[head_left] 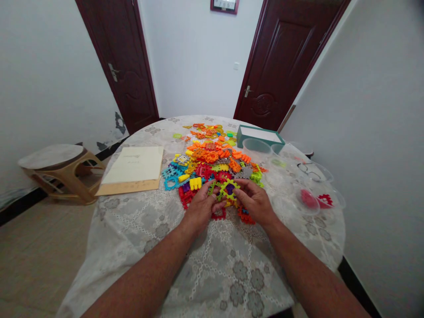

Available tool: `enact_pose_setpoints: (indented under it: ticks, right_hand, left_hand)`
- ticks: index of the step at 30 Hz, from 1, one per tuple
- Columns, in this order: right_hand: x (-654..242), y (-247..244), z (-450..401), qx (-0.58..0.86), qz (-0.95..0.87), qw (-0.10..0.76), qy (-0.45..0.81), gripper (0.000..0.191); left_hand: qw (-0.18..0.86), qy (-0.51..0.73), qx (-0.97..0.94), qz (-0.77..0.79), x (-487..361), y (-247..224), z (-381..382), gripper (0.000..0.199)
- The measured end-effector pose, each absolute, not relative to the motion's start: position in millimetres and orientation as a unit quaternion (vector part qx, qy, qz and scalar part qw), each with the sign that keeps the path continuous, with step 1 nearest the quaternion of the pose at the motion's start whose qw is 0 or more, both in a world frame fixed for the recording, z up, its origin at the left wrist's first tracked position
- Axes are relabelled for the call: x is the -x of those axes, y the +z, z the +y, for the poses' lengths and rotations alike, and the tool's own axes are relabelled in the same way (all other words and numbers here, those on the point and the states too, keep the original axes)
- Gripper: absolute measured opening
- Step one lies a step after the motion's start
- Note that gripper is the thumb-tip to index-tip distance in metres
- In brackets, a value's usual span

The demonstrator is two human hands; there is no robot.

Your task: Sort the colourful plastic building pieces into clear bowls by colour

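Observation:
Both hands meet over the front of a heap of colourful interlocking plastic building pieces [212,163]. My left hand [200,208] and my right hand [255,201] grip a small assembly of yellow and green lattice pieces [228,191] from either side, with a purple piece at its centre. Red lattice pieces [245,216] lie just under my right hand, and another red piece [218,214] sits beneath the gap between my hands. Part of the heap is hidden under my hands.
The round table has a patterned lace cloth [198,260]. On it are a paper sheet on a tan envelope [132,165], a teal box [260,137], clear plastic bowls [308,198], and eyeglasses [309,172]. A stool [58,165] stands left, and doors lie behind.

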State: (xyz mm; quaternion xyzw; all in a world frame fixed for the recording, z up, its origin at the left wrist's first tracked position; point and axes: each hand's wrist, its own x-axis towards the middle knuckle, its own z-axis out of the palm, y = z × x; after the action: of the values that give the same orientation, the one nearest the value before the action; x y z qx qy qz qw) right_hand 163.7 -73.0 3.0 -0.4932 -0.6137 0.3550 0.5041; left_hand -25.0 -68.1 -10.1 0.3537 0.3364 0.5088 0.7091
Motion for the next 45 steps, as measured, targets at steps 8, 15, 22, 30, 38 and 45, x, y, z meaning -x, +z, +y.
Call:
enact_pose_setpoints:
  ticks: [8,15,22,30,38,45]
  right_hand:
    - [-156,-1,-76,0.498,-0.740,0.408,0.197,0.032]
    - [-160,3,-72,0.458,-0.778,0.394,0.172,0.030]
    - [-151,1,-73,0.434,-0.797,0.389,0.161,0.033]
    - [-187,2,-61,0.560,-0.743,0.364,0.039,0.038]
    - [-207,-8,-59,0.659,-0.724,0.193,0.064,0.019]
    - [-208,-16,-51,0.612,-0.688,0.335,0.200,0.036]
  left_hand:
    - [0.720,0.470,-0.400,0.316,26,-6,-73,0.048]
    - [0.727,0.473,-0.378,0.324,27,-4,-73,0.044]
    - [0.720,0.468,-0.392,0.331,29,-5,-69,0.042]
    - [0.641,0.497,-0.418,0.408,27,-10,-68,0.040]
    - [0.632,0.537,-0.387,0.403,28,0,-71,0.040]
    - [0.645,0.566,-0.358,0.367,31,9,-75,0.048]
